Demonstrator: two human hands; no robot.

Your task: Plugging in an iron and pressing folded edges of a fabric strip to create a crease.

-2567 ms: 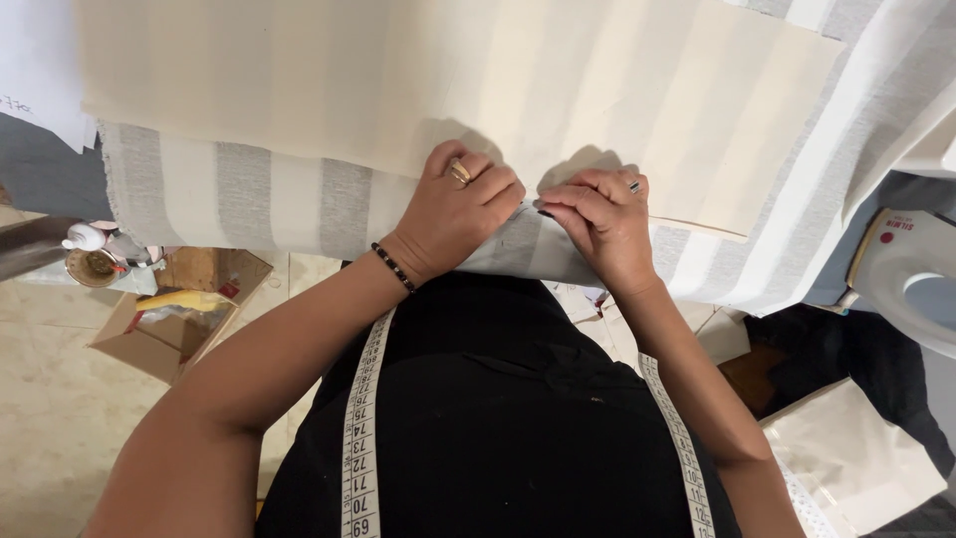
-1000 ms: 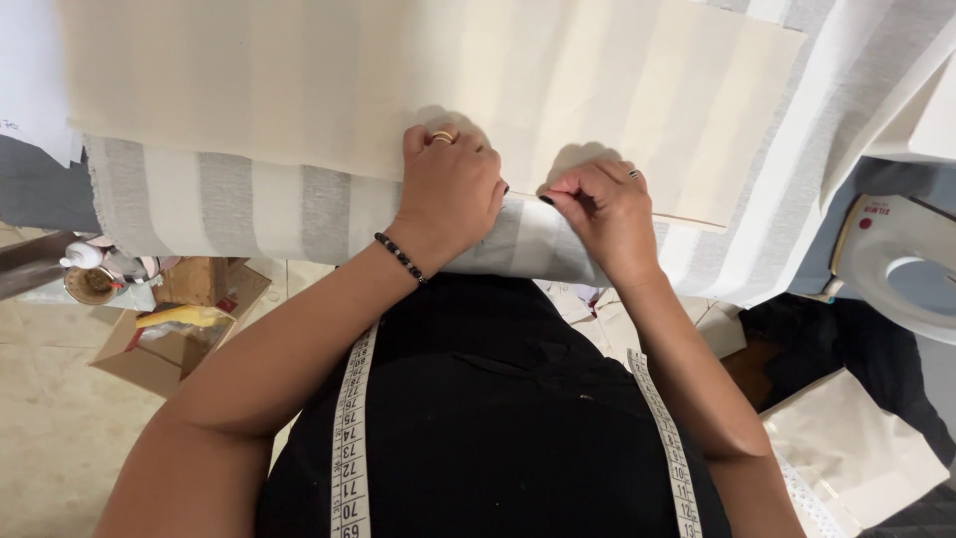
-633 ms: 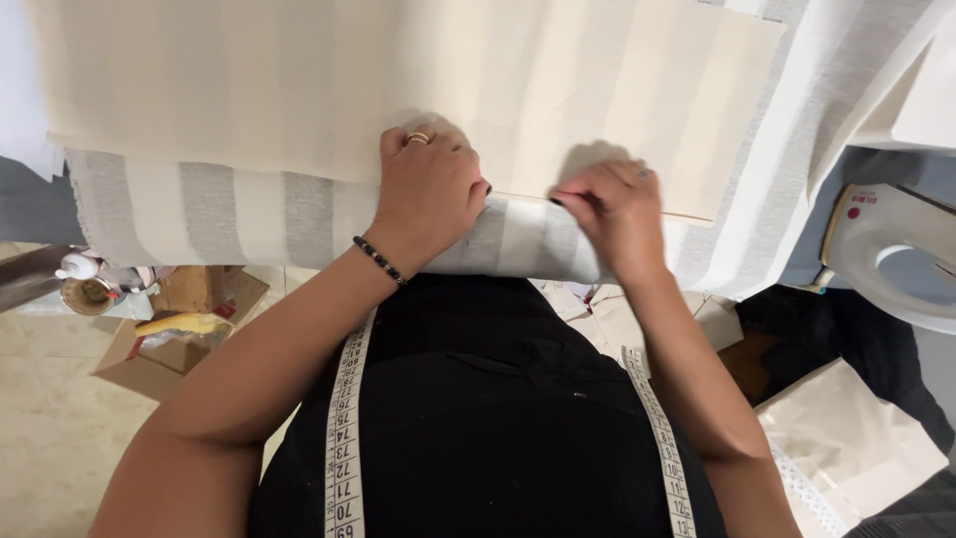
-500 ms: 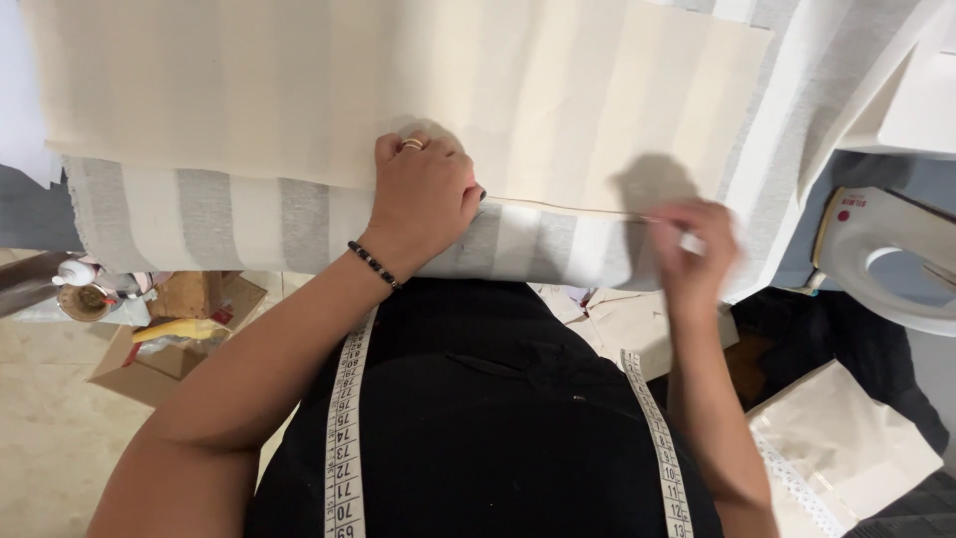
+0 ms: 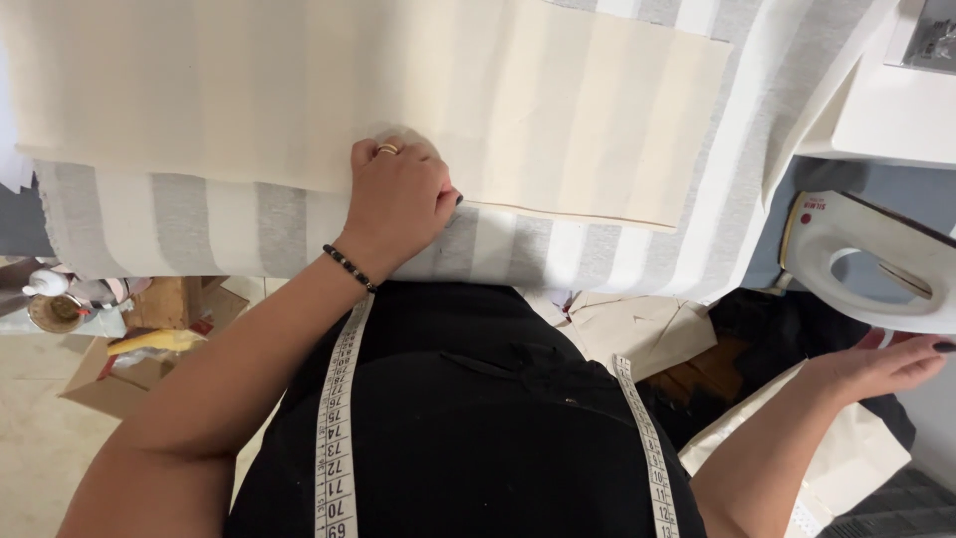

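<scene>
My left hand (image 5: 398,204) presses flat on the near edge of a cream fabric panel (image 5: 299,90) that lies on top of a grey-and-white striped cloth (image 5: 199,234). It wears a gold ring and a dark bead bracelet. My right hand (image 5: 876,369) is far off to the right, below the table edge, fingers spread and holding nothing, just under a white clothes iron (image 5: 876,264). A white measuring tape (image 5: 339,428) hangs around my neck over my black top.
A white box-like object (image 5: 886,90) sits at the upper right. On the floor to the left lie a cardboard box (image 5: 139,349) with clutter and small containers (image 5: 55,304). Cream fabric pieces (image 5: 637,324) and a dark bundle lie below the table at right.
My right hand has left the fabric edge and swung right and down toward the iron. My left hand stays pressed on the cream panel.
</scene>
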